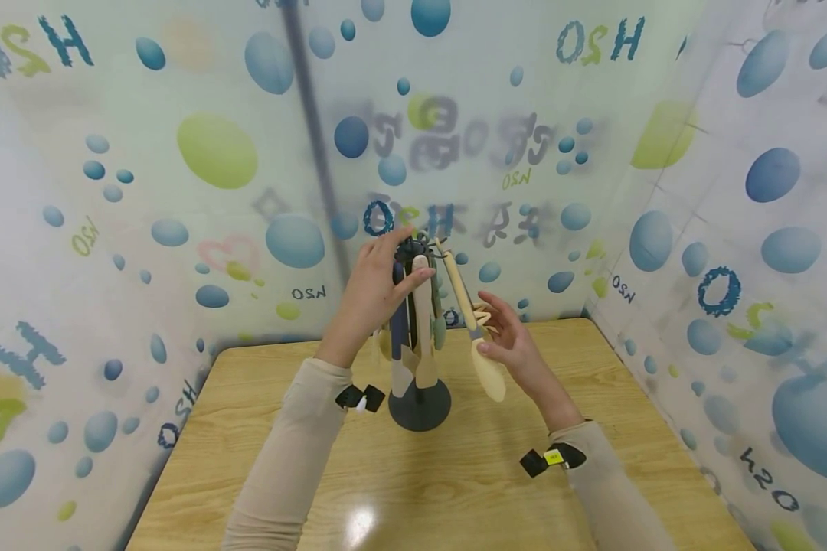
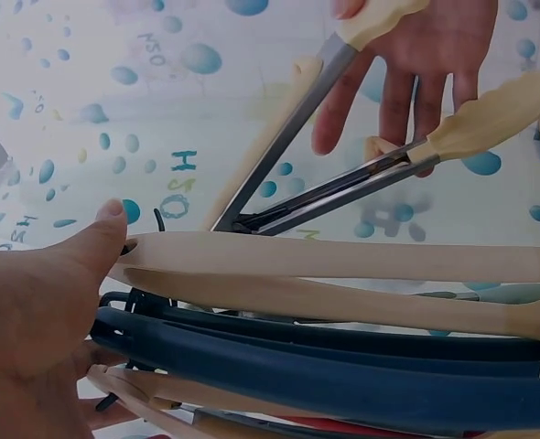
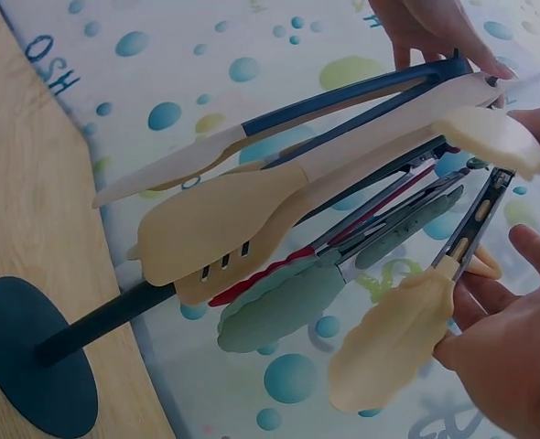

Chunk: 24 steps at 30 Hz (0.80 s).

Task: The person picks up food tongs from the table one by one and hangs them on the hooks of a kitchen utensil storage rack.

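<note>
A dark utensil stand (image 1: 430, 409) with a round base stands upright on the table, hung with several kitchen utensils. My left hand (image 1: 372, 287) grips its top, thumb across a pale handle. To the stand's right, my right hand (image 1: 517, 348) holds a pair of cream-tipped tongs (image 1: 491, 373) with its thumb at one head. The tongs tilt outward, their upper end beside the hooks. In the left wrist view, their metal arms (image 2: 288, 133) spread in a V before my right fingers (image 2: 398, 101). A beige turner (image 3: 220, 224) and green-tipped tongs (image 3: 284, 306) hang nearby in the right wrist view.
The wooden table (image 1: 524, 490) extends around the stand. A patterned fabric wall (image 1: 262, 214) with blue and green dots rises behind and at both sides. Blue-handled tongs (image 3: 334, 101) and a red utensil part (image 3: 256, 279) hang among the others.
</note>
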Tool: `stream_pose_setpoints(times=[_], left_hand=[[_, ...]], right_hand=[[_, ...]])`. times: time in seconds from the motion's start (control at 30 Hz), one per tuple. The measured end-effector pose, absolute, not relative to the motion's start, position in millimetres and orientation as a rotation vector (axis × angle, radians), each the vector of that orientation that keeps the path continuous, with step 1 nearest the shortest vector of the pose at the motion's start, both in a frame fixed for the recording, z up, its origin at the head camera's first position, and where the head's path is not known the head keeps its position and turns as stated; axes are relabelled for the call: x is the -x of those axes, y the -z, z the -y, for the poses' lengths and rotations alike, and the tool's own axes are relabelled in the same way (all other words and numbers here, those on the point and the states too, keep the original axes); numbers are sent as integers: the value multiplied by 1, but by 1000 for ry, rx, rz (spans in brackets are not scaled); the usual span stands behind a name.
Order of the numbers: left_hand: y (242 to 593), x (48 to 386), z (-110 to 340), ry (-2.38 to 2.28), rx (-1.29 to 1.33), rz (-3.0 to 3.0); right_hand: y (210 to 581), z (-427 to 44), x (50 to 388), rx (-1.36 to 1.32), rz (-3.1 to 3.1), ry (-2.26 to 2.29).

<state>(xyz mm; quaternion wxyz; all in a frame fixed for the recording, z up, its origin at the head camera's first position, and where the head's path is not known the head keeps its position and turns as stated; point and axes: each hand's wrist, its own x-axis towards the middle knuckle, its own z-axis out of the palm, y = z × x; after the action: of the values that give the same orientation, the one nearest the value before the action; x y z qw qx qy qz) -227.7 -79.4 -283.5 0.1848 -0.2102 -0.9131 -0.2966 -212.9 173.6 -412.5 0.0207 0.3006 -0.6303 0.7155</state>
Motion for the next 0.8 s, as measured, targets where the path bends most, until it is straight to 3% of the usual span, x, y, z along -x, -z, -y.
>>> stream_pose_setpoints(times=[0.8], left_hand=[[287, 231, 79, 802, 623, 2518]], right_hand=[[424, -155, 228, -793, 2339, -1767]])
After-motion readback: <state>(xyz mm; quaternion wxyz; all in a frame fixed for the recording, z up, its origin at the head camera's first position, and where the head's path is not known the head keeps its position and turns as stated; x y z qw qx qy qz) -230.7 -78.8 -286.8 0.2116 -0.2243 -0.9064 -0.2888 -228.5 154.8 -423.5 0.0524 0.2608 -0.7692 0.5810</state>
